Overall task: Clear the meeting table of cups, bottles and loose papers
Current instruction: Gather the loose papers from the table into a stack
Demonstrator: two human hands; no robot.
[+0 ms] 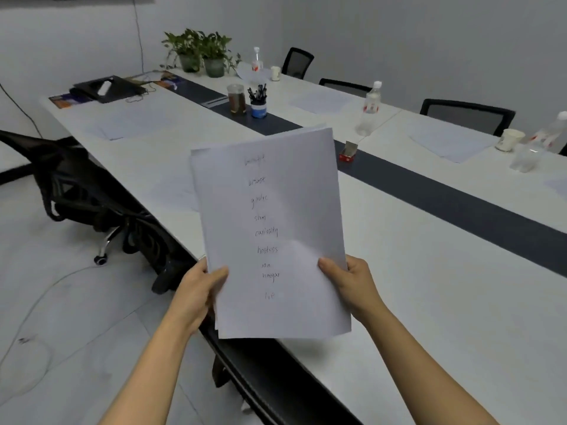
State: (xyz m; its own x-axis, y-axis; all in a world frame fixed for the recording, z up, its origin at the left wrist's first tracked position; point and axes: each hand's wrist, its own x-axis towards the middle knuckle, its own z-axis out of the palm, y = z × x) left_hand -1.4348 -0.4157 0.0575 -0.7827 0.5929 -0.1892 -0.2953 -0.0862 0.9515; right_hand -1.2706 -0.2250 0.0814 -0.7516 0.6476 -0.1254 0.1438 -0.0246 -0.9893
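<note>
I hold a stack of white papers with handwritten words upright above the near edge of the long white table. My left hand grips its left edge and my right hand grips its right edge, thumbs on the front sheet. More loose sheets lie on the table: one at the far left, one just left of the stack, one at the far side, one at the right. Clear plastic bottles and paper cups stand along the far side.
A dark strip runs down the table's middle with a brown jar, a blue pen holder and a small red box. Two potted plants and a black device sit at the far end. Black chairs surround the table.
</note>
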